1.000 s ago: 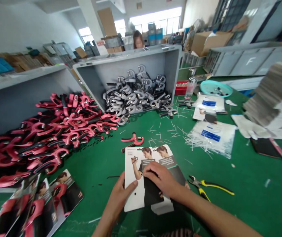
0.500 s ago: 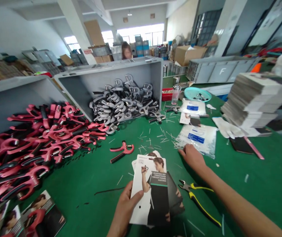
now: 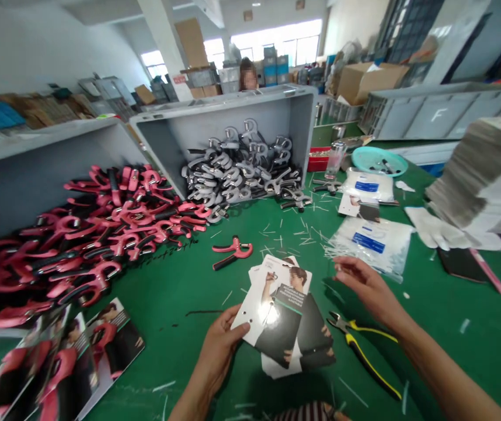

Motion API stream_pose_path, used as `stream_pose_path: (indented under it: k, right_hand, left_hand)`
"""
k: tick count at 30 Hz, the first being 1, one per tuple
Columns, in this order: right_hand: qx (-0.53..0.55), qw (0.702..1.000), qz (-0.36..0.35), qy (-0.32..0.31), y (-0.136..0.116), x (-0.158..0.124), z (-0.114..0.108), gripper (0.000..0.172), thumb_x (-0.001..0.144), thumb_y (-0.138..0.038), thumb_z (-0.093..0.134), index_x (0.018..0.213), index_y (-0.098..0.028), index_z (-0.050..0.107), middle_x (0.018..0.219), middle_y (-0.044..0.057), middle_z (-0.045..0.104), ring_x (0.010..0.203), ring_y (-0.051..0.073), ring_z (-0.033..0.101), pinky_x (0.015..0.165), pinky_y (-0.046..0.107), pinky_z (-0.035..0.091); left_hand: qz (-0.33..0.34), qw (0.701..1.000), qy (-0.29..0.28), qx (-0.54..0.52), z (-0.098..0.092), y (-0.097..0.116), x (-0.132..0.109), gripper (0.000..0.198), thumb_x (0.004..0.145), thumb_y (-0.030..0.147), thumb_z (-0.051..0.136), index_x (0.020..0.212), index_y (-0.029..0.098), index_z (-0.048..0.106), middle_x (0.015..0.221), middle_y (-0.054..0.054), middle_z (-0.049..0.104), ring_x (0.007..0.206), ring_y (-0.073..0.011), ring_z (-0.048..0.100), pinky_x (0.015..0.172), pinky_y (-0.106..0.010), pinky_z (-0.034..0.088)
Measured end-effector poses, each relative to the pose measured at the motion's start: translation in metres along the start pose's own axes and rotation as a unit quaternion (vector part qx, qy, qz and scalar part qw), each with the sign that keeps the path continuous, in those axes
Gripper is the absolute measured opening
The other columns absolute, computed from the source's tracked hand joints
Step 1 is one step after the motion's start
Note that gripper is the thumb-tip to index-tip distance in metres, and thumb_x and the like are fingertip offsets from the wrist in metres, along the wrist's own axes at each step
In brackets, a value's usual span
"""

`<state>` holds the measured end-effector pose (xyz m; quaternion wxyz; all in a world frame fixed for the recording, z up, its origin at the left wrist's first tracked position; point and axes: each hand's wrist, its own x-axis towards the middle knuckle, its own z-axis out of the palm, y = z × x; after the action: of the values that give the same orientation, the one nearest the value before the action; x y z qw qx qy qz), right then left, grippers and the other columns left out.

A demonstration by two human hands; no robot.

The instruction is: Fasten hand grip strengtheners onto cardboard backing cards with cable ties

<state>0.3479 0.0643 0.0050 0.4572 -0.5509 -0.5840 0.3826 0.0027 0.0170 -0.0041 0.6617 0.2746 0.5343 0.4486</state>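
Observation:
My left hand (image 3: pixel 224 345) grips a printed backing card (image 3: pixel 270 310) by its lower left edge, thumb on top. The card is tilted and overlaps more black-and-white cards (image 3: pixel 316 333) beneath it. My right hand (image 3: pixel 367 289) is above the table, its thumb and fingers drawn together; a small pale spot shows at the fingertips, too small to name. Just beyond it lies a clear bag of white cable ties (image 3: pixel 391 248), some spilling out. Yellow-and-black cutting pliers (image 3: pixel 364 356) rest below the right hand. A single red hand grip strengthener (image 3: pixel 233 251) lies beyond the cards.
Red grip strengtheners (image 3: pixel 123 216) spill from a grey crate at left; grey ones (image 3: pixel 242 169) fill another grey crate (image 3: pixel 312 117). Carded red grips (image 3: pixel 110 339) lie front left. Loose ties (image 3: pixel 307 234) litter the table. At right are a glove (image 3: pixel 439 228) and a stack of cards (image 3: pixel 474 169).
My right hand has drawn back from the cable tie bag, its fingers lifted off the ties. The card in my left hand has turned and tilted. The whole view has shifted.

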Motion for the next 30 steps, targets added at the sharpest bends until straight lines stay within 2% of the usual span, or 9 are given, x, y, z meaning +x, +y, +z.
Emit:
stream_pose_path:
  k: [2,6,9,12,15,19,24,27,30]
  right_hand:
    - [0.007,1.0,-0.015,0.006,-0.015,-0.002,0.008,0.038,0.084,-0.043,0.067,0.117,-0.026,0.06,0.101,0.005,0.066,0.088,0.021,0.066,0.078,0.035,0.054]
    - [-0.041,0.991,-0.093,0.087,-0.049,0.005,0.026,0.019,0.086,-0.04,0.066,0.099,-0.026,0.069,0.098,0.004,0.065,0.077,0.019,0.064,0.074,0.035,0.053]
    - [-0.016,0.985,-0.136,0.107,-0.076,0.006,0.044,0.013,0.09,-0.033,0.063,0.097,-0.026,0.071,0.104,0.004,0.063,0.071,0.016,0.062,0.071,0.034,0.052]
    - [0.033,0.987,-0.146,0.058,-0.1,0.003,0.068,0.01,0.092,-0.027,0.061,0.096,-0.026,0.071,0.1,0.003,0.063,0.071,0.014,0.062,0.069,0.031,0.053]
    - [0.072,0.986,-0.148,0.016,-0.115,0.001,0.094,0.01,0.092,-0.025,0.061,0.095,-0.024,0.071,0.098,0.003,0.064,0.074,0.014,0.063,0.07,0.029,0.054]
    - [0.141,0.983,-0.11,-0.031,-0.119,0.004,0.117,0.01,0.092,-0.027,0.062,0.098,-0.022,0.068,0.093,0.003,0.064,0.073,0.013,0.063,0.067,0.026,0.054]
    - [0.128,0.971,-0.023,-0.199,-0.103,0.007,0.13,0.016,0.089,-0.034,0.065,0.084,-0.019,0.066,0.077,0.0,0.064,0.067,0.012,0.061,0.061,0.024,0.051]
    - [0.132,0.98,0.009,-0.151,-0.093,0.011,0.126,0.019,0.092,-0.037,0.06,0.088,-0.019,0.064,0.074,0.0,0.067,0.065,0.013,0.064,0.065,0.026,0.053]
    - [0.138,0.989,0.013,-0.054,-0.084,0.02,0.12,0.019,0.092,-0.039,0.06,0.093,-0.02,0.061,0.078,0.001,0.07,0.067,0.015,0.068,0.068,0.028,0.055]
  left_hand:
    - [0.034,0.999,-0.017,0.036,-0.005,0.003,0.007,0.05,0.061,0.025,0.083,0.107,0.014,0.07,0.107,-0.01,0.074,0.092,-0.0222,0.068,0.084,-0.031,0.051]
    - [0.088,0.979,-0.033,0.182,-0.014,0.022,0.024,0.047,0.067,0.026,0.079,0.11,0.012,0.068,0.104,-0.012,0.073,0.095,-0.0243,0.067,0.089,-0.037,0.05]
    - [0.245,0.909,0.037,0.335,-0.006,0.038,0.018,0.035,0.079,0.026,0.069,0.113,0.017,0.069,0.123,-0.013,0.067,0.118,-0.0276,0.056,0.106,-0.045,0.038]
    - [0.372,0.845,0.004,0.384,0.016,0.051,-0.003,0.034,0.091,0.025,0.056,0.124,0.025,0.064,0.134,-0.008,0.061,0.129,-0.0238,0.048,0.113,-0.043,0.03]
    - [0.335,0.87,-0.069,0.356,0.039,0.056,-0.017,0.035,0.088,0.029,0.063,0.122,0.025,0.065,0.121,-0.007,0.069,0.114,-0.0234,0.059,0.102,-0.036,0.042]
    - [0.254,0.928,-0.057,0.267,0.049,0.051,-0.017,0.021,0.09,0.031,0.059,0.099,0.018,0.074,0.082,-0.004,0.075,0.078,-0.0183,0.066,0.077,-0.027,0.05]
    - [0.305,0.883,-0.051,0.354,0.03,0.046,-0.017,0.016,0.09,0.027,0.06,0.094,0.022,0.074,0.085,-0.003,0.074,0.084,-0.0172,0.065,0.083,-0.028,0.048]
    - [0.296,0.896,0.046,0.328,0.008,0.039,-0.01,0.032,0.086,0.032,0.066,0.117,0.023,0.065,0.117,-0.008,0.068,0.102,-0.0207,0.063,0.093,-0.034,0.047]
    - [0.193,0.947,0.162,0.202,-0.013,0.024,0.008,0.049,0.081,0.04,0.07,0.122,0.016,0.058,0.124,-0.015,0.063,0.1,-0.0228,0.065,0.087,-0.037,0.052]
